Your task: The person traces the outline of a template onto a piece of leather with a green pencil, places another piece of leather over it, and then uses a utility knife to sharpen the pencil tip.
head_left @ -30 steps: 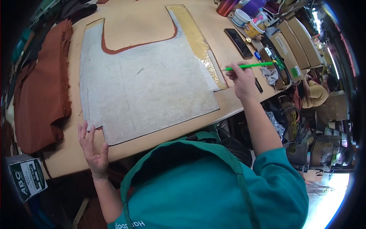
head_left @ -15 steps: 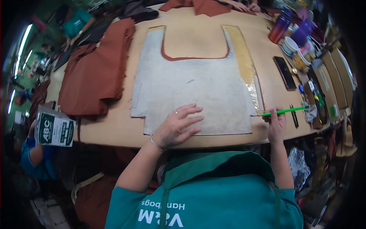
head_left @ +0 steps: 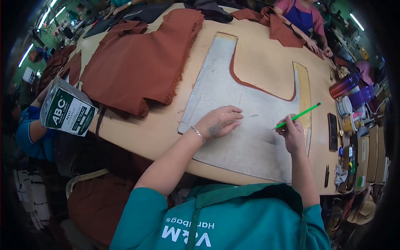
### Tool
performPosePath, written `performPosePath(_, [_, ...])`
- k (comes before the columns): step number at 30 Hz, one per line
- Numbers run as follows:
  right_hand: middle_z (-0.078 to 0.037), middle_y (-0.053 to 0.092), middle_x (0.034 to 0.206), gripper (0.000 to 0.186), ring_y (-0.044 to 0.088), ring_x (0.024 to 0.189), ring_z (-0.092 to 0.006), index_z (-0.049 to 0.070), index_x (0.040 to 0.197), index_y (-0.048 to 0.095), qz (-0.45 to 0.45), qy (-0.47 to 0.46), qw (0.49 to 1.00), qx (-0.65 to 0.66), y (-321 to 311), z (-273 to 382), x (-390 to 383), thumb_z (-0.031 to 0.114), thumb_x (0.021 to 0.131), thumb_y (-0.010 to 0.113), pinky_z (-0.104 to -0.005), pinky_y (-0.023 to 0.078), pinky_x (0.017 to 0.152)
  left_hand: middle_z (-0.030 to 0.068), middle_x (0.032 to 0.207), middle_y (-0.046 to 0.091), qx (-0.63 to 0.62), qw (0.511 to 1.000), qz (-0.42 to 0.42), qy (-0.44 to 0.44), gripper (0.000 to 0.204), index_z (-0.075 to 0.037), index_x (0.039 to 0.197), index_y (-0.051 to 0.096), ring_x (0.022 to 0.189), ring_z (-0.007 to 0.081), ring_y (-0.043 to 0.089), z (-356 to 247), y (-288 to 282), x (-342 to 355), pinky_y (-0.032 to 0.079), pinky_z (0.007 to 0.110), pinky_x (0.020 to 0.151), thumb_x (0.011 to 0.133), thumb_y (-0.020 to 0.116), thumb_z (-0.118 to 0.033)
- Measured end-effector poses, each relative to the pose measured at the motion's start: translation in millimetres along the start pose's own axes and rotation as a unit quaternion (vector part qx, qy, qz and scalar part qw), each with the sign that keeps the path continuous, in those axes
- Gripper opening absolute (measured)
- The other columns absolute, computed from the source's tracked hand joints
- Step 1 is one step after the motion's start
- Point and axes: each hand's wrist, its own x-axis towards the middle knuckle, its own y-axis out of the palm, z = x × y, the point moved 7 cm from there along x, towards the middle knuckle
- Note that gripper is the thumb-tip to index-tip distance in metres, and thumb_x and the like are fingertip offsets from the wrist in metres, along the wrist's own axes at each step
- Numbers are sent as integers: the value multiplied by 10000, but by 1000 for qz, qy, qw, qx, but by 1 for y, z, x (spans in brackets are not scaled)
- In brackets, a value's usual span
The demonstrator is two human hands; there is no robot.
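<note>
A pale grey pattern piece [head_left: 250,143] with a U-shaped cutout lies on the table. Yellow tape [head_left: 305,89] runs down its right arm, and a thin edge of reddish-brown material [head_left: 262,91] shows along the cutout. My left hand [head_left: 220,121] rests palm down on the pattern, fingers stretched out and holding nothing. In my right hand [head_left: 293,135], just above the right part of the pattern, is a slim green pencil [head_left: 303,113]. Its tip points left, close over the grey surface; I cannot tell whether it touches.
A stack of reddish-brown leather [head_left: 137,68] lies on the left of the table [head_left: 266,46]. At the left edge is a green-and-white bag [head_left: 70,107]. A black phone [head_left: 332,132], tweezers [head_left: 326,176], cups and bottles [head_left: 344,85] line the right. Co-workers' hands [head_left: 312,45] are at the far side.
The view has turned, so the table appears tilted. My right hand has moved from the pattern's right edge to over its surface, and the pencil is now held in a writing grip. The left hand stays on the pattern.
</note>
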Motion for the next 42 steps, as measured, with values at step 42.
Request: performPosePath(42, [-99,609,765,243,619,688,-164,-20,937,549,47,-226,949,-217,187,35,426,204,848,577,-278,501,607,32,1390,327,268,926,-92,-250,403,-223,1202,510,1319,279,201,222,-73,219,158,615,1006,806,470,-285])
